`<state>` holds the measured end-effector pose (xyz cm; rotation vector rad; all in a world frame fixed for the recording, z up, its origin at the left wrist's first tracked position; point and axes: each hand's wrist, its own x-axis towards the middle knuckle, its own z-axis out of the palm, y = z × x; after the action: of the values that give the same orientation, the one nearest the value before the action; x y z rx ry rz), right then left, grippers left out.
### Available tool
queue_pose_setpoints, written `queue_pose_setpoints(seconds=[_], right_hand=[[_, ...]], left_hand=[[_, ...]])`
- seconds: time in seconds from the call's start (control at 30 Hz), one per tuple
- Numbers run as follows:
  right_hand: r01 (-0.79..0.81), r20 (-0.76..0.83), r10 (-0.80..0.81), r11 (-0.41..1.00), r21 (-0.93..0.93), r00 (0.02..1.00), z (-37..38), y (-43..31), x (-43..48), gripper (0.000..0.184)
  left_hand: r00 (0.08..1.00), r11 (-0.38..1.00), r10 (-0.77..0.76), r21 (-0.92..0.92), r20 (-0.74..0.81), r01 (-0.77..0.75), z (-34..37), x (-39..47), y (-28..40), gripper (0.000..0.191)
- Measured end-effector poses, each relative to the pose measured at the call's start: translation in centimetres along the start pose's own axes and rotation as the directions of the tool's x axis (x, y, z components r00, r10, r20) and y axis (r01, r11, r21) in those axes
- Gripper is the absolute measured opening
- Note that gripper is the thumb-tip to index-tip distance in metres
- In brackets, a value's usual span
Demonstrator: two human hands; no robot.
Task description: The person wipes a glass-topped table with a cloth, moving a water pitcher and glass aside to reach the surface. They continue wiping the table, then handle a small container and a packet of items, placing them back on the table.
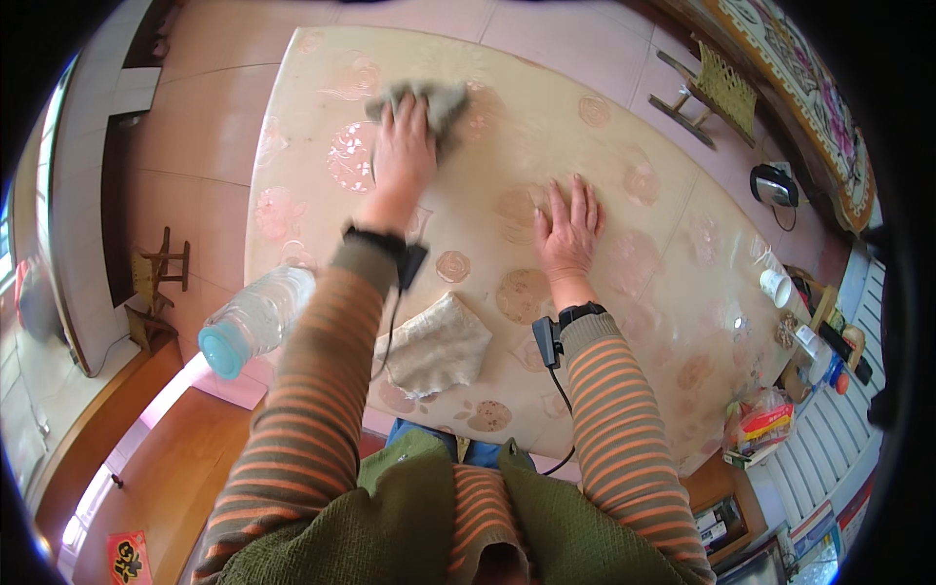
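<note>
My left hand (pixel 404 150) presses on a crumpled grey-green cloth (pixel 446 106) near the far left part of the table, fingers bent over it. The table (pixel 629 241) wears a glossy cream cover with a pink flower pattern. My right hand (pixel 569 227) rests palm down on this cover with its fingers apart and nothing in it. A folded whitish cloth (pixel 439 347) lies on the table closer to me, between my forearms. Beside my left forearm, at the table's left edge, is a large clear plastic bottle (pixel 263 314) with a light blue cap.
Paper cups (pixel 776 287), a plastic-wrapped packet (pixel 760 424) and small bottles crowd the right end. Low woven stools stand on the floor at the right (pixel 724 91) and left (pixel 146 278). A wooden bench (pixel 168 453) is at lower left. Cables hang from both wrist straps.
</note>
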<state>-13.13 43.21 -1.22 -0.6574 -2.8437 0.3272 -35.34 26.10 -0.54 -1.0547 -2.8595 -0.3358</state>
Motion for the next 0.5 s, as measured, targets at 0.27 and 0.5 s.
queue_pose_setpoints(seconds=[0.27, 0.5], right_hand=[[0.000, 0.020, 0.000, 1.000, -0.019, 1.000, -0.4, 0.0, 0.3, 0.046], [0.007, -0.023, -0.007, 1.000, -0.012, 1.000, -0.4, -0.1, 0.2, 0.045]], left_hand=[[0.975, 0.990, -0.024, -0.131, 0.222, 0.054, -3.5, -10.8, 2.6, 0.063], [0.997, 0.991, -0.061, -0.125, -0.040, 0.055, 0.7, 2.8, -5.7, 0.047]])
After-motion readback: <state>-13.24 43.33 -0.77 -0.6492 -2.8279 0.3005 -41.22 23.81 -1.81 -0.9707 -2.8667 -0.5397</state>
